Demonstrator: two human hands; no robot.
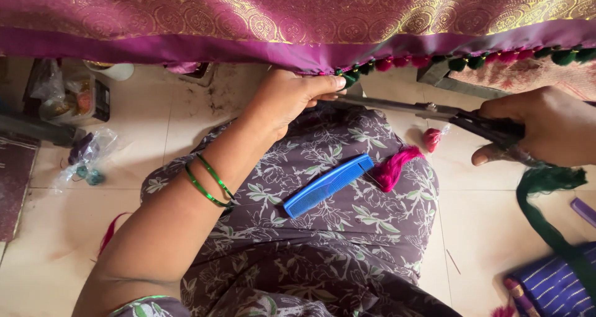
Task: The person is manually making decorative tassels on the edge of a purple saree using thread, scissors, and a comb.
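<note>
My left hand (pixel 292 97) pinches a small green tassel (pixel 349 78) on the hem of a purple and gold sari (pixel 298 19) stretched across the top. My right hand (pixel 546 128) grips black-handled scissors (pixel 428 111), their blades pointing left toward that tassel. Red and green tassels (pixel 472 61) line the hem to the right. On my lap, covered in grey floral cloth (pixel 310 230), lie a blue comb (pixel 328 185) and a bundle of pink thread (pixel 392 167). Two green bangles (pixel 208 182) circle my left wrist.
A dark green thread hank (pixel 546 205) trails below my right hand. A small red thread piece in plastic (pixel 433 138) lies on the tile floor. Clear bags and containers (pixel 77 103) sit at left. Blue striped fabric (pixel 552 286) lies at bottom right.
</note>
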